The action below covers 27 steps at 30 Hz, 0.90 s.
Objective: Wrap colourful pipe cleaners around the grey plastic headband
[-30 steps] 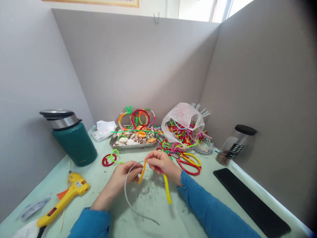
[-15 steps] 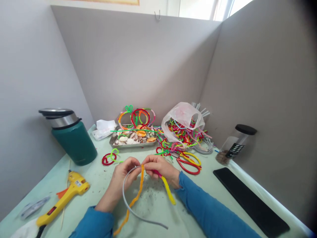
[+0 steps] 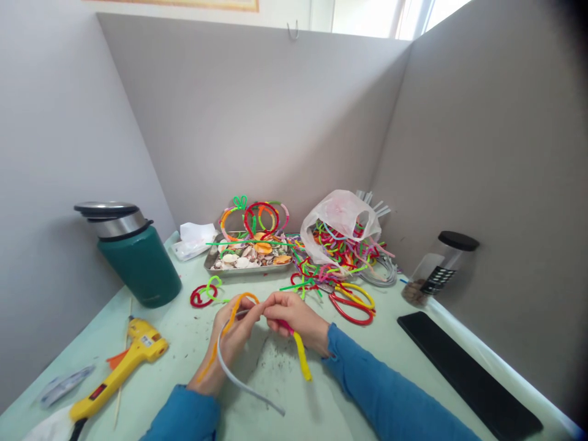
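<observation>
A grey headband point(image 3: 239, 383) lies curved in mid-counter, near the viewer, its upper end held between both hands and its lower end resting on the counter point(image 3: 184, 343); an orange pipe cleaner point(image 3: 225, 327) arches over the left hand point(image 3: 234, 331) and trails down along the left wrist; a yellow pipe cleaner point(image 3: 301, 361), pink at its upper end, hangs from the right hand point(image 3: 294, 315) to the counter.

Left hand: fingers curled and pinching the headband together with the orange pipe cleaner; right hand: fingers pressed together, pinching the yellow pipe cleaner at its pink end, fingertips touching those of the left; both forearms in blue sleeves point(image 3: 390, 398), entering from the near edge.

Surroundings: a yellow glue gun point(image 3: 119, 373) near left, well apart from the hands; a green flask point(image 3: 138, 263) further left; a small red and green loop point(image 3: 202, 294) just beyond the left hand; a metal tray of shells point(image 3: 248, 257) at the far side; a plastic bag point(image 3: 340, 223) with a heap of coloured pipe cleaners point(image 3: 335, 260) far right; a red loop point(image 3: 353, 306) right of the right hand; a jar with a black lid point(image 3: 436, 266) and a black slab point(image 3: 463, 373) at the right; nothing stands between the hands and these items.
</observation>
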Each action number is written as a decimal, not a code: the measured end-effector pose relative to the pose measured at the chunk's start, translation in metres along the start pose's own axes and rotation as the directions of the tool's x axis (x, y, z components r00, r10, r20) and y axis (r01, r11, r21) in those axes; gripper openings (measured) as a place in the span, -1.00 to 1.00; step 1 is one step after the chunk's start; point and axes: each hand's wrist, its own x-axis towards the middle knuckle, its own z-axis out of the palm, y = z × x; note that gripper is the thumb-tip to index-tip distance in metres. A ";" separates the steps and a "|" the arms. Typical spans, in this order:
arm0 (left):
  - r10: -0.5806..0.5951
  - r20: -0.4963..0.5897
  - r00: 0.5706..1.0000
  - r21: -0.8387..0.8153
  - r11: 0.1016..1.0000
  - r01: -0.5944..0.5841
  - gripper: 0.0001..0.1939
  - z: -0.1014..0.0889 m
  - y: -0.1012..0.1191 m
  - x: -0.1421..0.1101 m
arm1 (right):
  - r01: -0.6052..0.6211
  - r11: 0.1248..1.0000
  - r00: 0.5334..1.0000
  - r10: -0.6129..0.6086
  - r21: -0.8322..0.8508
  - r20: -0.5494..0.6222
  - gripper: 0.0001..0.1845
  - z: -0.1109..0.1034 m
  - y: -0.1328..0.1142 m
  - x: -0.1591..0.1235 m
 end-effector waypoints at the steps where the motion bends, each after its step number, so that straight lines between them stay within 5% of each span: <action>1: 0.006 0.008 1.000 -0.015 1.000 -0.006 -0.75 -0.001 0.000 0.000 | -0.011 1.000 1.000 0.011 0.026 0.006 -0.90 -0.002 -0.001 0.000; 13: 0.265 0.159 0.951 0.067 0.958 -0.278 -0.80 -0.013 -0.002 0.004 | -0.134 0.966 0.985 0.105 0.222 0.137 -0.81 -0.013 -0.009 -0.005; 22: 0.379 0.115 0.918 0.152 0.907 -0.394 -0.79 -0.009 -0.005 0.006 | -0.140 0.973 0.988 0.124 0.184 0.096 -0.82 -0.014 -0.007 -0.004; 27: 0.314 0.186 0.931 0.182 0.920 -0.347 -0.71 -0.007 -0.012 0.007 | -0.131 0.976 0.988 0.114 0.172 0.107 -0.81 -0.014 -0.003 -0.003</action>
